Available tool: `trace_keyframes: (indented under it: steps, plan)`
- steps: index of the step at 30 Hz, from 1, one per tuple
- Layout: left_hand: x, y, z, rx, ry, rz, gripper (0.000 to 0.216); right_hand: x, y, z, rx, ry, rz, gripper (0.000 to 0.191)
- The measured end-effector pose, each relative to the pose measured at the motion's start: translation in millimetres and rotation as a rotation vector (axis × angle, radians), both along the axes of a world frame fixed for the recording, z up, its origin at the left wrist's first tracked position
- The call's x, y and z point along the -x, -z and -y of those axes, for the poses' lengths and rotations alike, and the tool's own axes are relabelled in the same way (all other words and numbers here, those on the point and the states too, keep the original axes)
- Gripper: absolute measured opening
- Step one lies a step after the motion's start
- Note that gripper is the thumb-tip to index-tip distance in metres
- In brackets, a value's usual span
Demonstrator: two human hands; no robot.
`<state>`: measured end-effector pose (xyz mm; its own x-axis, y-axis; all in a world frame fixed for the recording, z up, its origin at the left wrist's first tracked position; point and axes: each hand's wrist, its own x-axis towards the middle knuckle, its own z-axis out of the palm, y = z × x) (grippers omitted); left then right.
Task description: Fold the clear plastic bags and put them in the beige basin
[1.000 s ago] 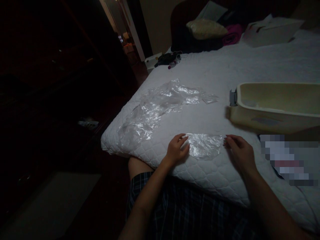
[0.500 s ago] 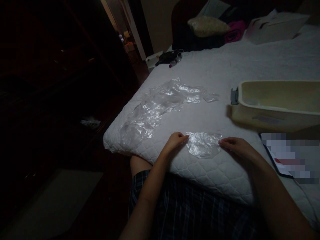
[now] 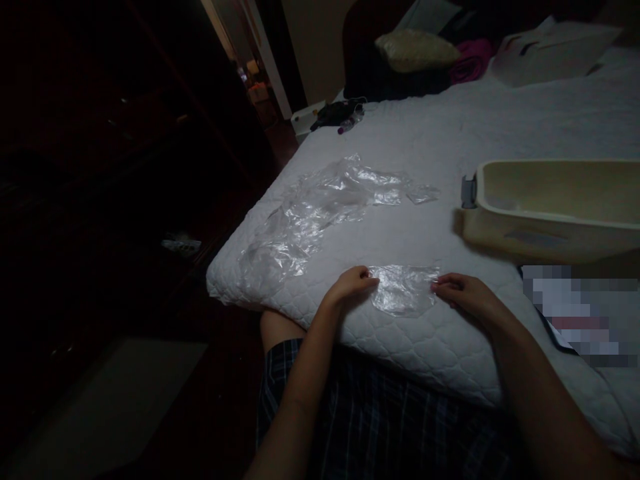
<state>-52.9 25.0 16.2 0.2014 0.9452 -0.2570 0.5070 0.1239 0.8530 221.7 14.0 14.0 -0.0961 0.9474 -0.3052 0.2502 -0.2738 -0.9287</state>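
Observation:
A small clear plastic bag (image 3: 404, 289) lies flat on the white quilted mattress (image 3: 430, 353) near its front corner. My left hand (image 3: 350, 285) pinches the bag's left edge with curled fingers. My right hand (image 3: 463, 295) pinches the right edge, fingers pressed together. A larger heap of crumpled clear plastic (image 3: 315, 217) is spread farther back and to the left on the mattress.
A cream plastic tub (image 3: 550, 210) stands on the bed at right, with a blurred flat item (image 3: 575, 310) in front of it. Pillows and clothes (image 3: 425, 57) are piled at the far end, small items (image 3: 340, 117) near them. Dark floor and furniture lie to the left.
Both hands have closed from flat on the bag's sides to pinching its edges, and the right hand has moved slightly inward to the left.

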Motion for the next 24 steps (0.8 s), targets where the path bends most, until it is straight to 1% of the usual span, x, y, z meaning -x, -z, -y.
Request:
trace_keyframes:
  steps: [2,5,7,9,15,20,22,24]
  plan:
    - [3.4,4.8,0.4,0.041,0.004,0.15,0.03,0.3,2.0,0.9,-0.03,-0.009,0.012,0.045]
    - [6.6,9.0,2.6,0.072,-0.038,0.341,0.034,-0.4,4.0,2.4,-0.069,-0.016,0.036,0.043]
    - [7.7,9.2,4.2,0.078,-0.043,0.437,0.034,-1.1,4.6,3.2,-0.092,-0.009,0.058,0.041]
    - [8.3,8.1,5.3,0.079,-0.031,0.487,0.033,-1.8,4.9,3.7,-0.108,-0.005,0.082,0.04]
    - [8.7,9.6,6.3,0.016,-0.019,0.437,0.026,-2.8,5.5,4.5,-0.168,-0.02,0.15,0.038]
    - [8.2,16.2,5.8,-0.065,-0.024,0.408,0.022,-0.7,3.4,6.7,-0.145,-0.04,0.086,0.042]
    - [8.3,17.5,5.1,-0.087,-0.015,0.379,0.021,0.0,3.2,7.3,-0.163,-0.031,0.11,0.043]
    - [8.4,18.0,4.8,-0.106,-0.025,0.353,0.022,0.3,3.9,7.7,-0.204,-0.019,0.156,0.039]
